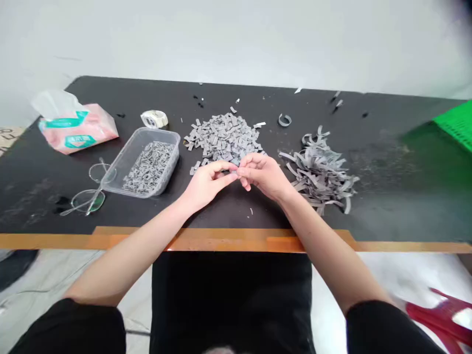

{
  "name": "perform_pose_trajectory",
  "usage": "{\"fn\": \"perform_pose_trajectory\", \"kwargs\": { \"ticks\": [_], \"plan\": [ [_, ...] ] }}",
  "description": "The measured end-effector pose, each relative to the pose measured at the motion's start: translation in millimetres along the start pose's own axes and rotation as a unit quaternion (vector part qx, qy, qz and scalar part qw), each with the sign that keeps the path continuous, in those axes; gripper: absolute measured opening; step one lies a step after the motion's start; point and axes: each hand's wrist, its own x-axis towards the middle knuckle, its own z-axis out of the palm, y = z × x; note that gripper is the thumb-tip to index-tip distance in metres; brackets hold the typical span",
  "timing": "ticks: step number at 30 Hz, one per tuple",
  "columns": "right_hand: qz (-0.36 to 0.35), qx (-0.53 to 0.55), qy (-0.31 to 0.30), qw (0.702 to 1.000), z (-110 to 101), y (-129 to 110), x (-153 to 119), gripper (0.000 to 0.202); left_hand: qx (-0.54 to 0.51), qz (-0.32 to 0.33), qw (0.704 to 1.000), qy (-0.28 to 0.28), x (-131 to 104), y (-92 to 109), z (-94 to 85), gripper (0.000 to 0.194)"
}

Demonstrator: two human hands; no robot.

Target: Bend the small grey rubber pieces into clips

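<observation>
My left hand [209, 183] and my right hand [266, 176] meet fingertip to fingertip at the near side of a pile of small grey pieces [225, 135]. Thumb and index finger are pinched together on each hand; whatever lies between them is too small to make out. Left of the hands, a clear plastic container [121, 156] holds many small grey bits [149, 167]. A tangled heap of grey strips [321, 169] lies to the right of my right hand.
A tissue pack [79, 129], a white roll [154, 119] and eyeglasses [88, 197] are on the left. Behind the strips lies a curled grey strip [284, 120]. A green basket [457, 123] is at the far right. Orange-brown tape [236, 241] lines the table's front edge.
</observation>
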Motion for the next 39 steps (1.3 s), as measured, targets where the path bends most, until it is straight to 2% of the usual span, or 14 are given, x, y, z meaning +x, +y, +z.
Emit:
{"fn": "perform_pose_trajectory", "kwargs": {
  "ticks": [9,12,15,19,22,26,30,34,39],
  "plan": [
    [-0.026,-0.065,0.024,0.997,6.4,15.0,2.9,0.041,-0.065,0.011,0.998,0.022,0.0,-1.1,-1.3,0.023],
    [-0.013,-0.041,-0.011,0.999,7.9,16.5,1.1,0.036,-0.080,0.042,0.996,0.028,1.9,-1.2,-2.2,0.020],
    [0.031,0.017,-0.054,0.998,9.5,13.9,-0.5,0.035,-0.103,0.063,0.992,0.032,3.5,0.4,-2.9,0.016],
    [0.055,0.049,-0.061,0.995,8.7,11.3,0.0,0.034,-0.199,0.020,0.980,0.003,4.6,3.9,-3.7,0.017],
    [0.051,0.054,-0.057,0.996,5.1,10.6,1.2,0.028,-0.232,-0.007,0.973,0.016,5.2,5.3,-4.9,0.019],
    [0.019,0.092,-0.034,0.995,0.6,5.7,0.5,0.026,-0.213,-0.005,0.977,0.027,5.6,4.4,-5.9,0.018],
    [-0.004,0.105,-0.056,0.993,-2.5,1.2,-0.9,0.020,-0.169,0.003,0.985,0.020,4.6,4.3,-5.3,0.017],
    [0.008,0.072,-0.045,0.996,-4.2,3.8,-0.6,0.017,-0.151,0.018,0.988,0.008,2.8,5.8,-4.2,0.014],
    [0.043,0.059,-0.041,0.997,-3.3,5.2,-0.3,0.023,-0.089,0.055,0.995,0.004,0.5,2.5,-3.7,0.010]
  ]
}}
